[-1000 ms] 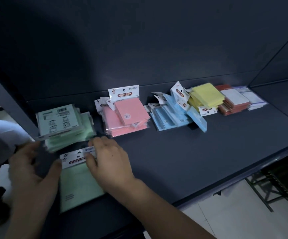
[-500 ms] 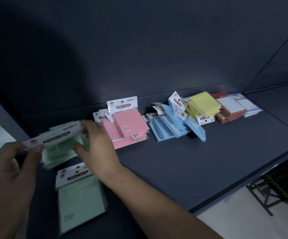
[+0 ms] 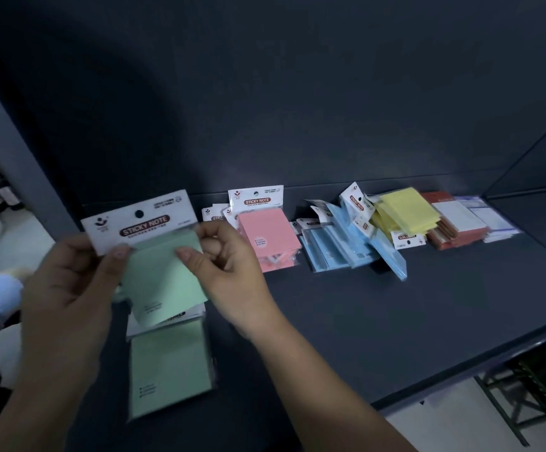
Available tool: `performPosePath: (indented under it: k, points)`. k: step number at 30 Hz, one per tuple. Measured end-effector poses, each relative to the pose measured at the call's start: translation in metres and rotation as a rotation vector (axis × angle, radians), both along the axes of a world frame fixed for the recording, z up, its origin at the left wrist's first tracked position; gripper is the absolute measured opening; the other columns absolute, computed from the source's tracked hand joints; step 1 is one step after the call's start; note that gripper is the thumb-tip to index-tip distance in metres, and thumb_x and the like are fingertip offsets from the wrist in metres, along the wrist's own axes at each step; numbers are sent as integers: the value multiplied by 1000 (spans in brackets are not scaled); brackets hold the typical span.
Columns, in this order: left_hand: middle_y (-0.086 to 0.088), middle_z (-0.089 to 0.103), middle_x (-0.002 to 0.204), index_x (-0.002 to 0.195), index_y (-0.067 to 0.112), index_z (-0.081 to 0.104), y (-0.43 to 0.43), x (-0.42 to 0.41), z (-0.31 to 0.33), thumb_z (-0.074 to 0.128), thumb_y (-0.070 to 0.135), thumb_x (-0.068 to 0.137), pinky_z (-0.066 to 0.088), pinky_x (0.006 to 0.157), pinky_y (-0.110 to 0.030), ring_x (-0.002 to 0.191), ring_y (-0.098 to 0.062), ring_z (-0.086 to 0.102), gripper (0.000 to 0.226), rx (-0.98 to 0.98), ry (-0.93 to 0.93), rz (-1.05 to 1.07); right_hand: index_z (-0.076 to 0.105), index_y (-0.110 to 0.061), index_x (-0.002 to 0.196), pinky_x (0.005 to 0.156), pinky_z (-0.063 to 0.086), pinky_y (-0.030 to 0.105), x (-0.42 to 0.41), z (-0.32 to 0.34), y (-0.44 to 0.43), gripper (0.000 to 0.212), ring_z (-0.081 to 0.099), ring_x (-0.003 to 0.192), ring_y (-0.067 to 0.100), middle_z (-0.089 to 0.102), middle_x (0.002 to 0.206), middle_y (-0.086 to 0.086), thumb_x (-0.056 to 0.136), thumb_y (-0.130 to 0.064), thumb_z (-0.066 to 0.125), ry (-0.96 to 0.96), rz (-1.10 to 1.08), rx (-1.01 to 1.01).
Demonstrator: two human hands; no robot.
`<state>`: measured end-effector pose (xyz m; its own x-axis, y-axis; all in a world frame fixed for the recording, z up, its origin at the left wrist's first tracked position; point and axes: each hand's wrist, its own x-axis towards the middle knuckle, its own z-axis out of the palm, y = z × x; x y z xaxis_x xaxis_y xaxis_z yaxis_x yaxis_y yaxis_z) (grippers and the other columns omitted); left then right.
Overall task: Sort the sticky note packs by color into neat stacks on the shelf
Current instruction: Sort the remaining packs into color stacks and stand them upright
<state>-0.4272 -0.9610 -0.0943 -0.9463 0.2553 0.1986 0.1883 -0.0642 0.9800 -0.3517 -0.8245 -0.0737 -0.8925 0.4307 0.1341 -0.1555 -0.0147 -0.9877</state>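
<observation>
Mint-green sticky note pack in clear wrap with a white header card point(image 3: 164, 272) is held up over the front left of the dark grey shelf point(image 3: 395, 305), printed face to the camera, tilted. Left hand point(image 3: 66, 288) pinches the header's lower left corner, thumb on front. Right hand point(image 3: 229, 272) pinches the pack's upper right edge, so both hands are clamped on this one pack.

Step, as I judge it: green sorting, pack being squared up before stacking. A second flat green pack point(image 3: 170, 373) lies on the shelf just below, a likely landing spot. The next move calls for lowering the held pack flat, headers lined up.

Along the back:
- pink pack stack point(image 3: 266, 236), fairly neat
- light blue packs point(image 3: 340, 252), messy, one leaning
- yellow packs point(image 3: 402, 213), resting against the blue
- red-brown pads point(image 3: 454, 236) and white-lilac packs point(image 3: 493, 220) at the far end

Nothing blocks the drop, but the blue and yellow overlap looks unsorted
</observation>
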Motion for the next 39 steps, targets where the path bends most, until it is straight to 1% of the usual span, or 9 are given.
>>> performPosePath:
  k: [2, 4, 7, 12, 17, 20, 23, 30, 39]
  points:
    - [12, 72, 97, 99, 20, 61, 10, 19, 12, 59, 30, 76, 55, 76, -18, 89, -4, 67, 25, 63, -33, -32, 50, -26, 94, 71, 46, 24, 6, -2, 2, 26, 57, 75, 13, 69, 85, 16, 90, 0, 55, -3, 12, -33]
    - [12, 72, 97, 95, 24, 61, 14, 31, 17, 59, 27, 74, 55, 75, -17, 87, -3, 67, 21, 77, -54, -56, 49, -20, 101, 76, 48, 22, 12, -1, 3, 26, 59, 84, 15, 64, 105, 28, 91, 3, 52, 13, 32, -77]
    - [11, 72, 95, 93, 28, 63, 10, 30, 8, 61, 12, 82, 55, 72, -17, 82, -2, 66, 19, 25, -77, -61, 48, -15, 105, 74, 48, 15, 20, -6, 4, 25, 61, 81, 6, 67, 95, 13, 91, 6, 50, 3, 44, -123]
    - [6, 71, 92, 99, 29, 60, 5, 43, -11, 61, 3, 86, 55, 69, -19, 83, -6, 66, 29, -52, -152, -52, 53, -20, 96, 67, 50, 23, 34, -23, -5, 24, 60, 73, 9, 64, 74, -9, 90, 3, 54, -109, -11, -175]
    - [3, 69, 100, 100, 37, 59, 5, 63, -26, 61, 26, 72, 51, 75, -21, 93, -12, 64, 30, -95, -200, -40, 53, -18, 97, 68, 49, 25, 46, -38, -14, 24, 61, 73, 11, 67, 80, 0, 89, 4, 53, -182, -77, -211]
    - [4, 68, 105, 102, 37, 58, 7, 70, -31, 59, 26, 71, 50, 86, -35, 97, -14, 63, 33, -96, -222, -49, 53, -17, 98, 67, 50, 24, 50, -44, -15, 22, 62, 72, 10, 67, 82, 2, 90, 3, 53, -214, -102, -236]
    - [6, 68, 104, 102, 38, 58, 11, 78, -33, 57, 26, 73, 49, 86, -36, 95, -10, 63, 31, -100, -210, -17, 53, -18, 96, 71, 50, 28, 52, -49, -16, 22, 61, 75, 13, 67, 84, 2, 90, 3, 53, -246, -130, -243]
    - [7, 67, 103, 98, 34, 57, 33, 91, -36, 56, 0, 88, 49, 71, -11, 87, -1, 62, 35, -84, -229, 30, 56, -22, 92, 72, 49, 24, 64, -55, 1, 23, 58, 75, 8, 64, 83, -3, 88, 1, 55, -271, -160, -180]
    - [5, 68, 98, 102, 28, 58, 94, 125, -36, 52, -6, 88, 50, 68, -19, 86, -6, 65, 38, 25, -307, 114, 57, -26, 112, 91, 52, 38, 94, -62, 58, 34, 63, 99, 10, 64, 111, 2, 87, -4, 54, -297, -98, -50]
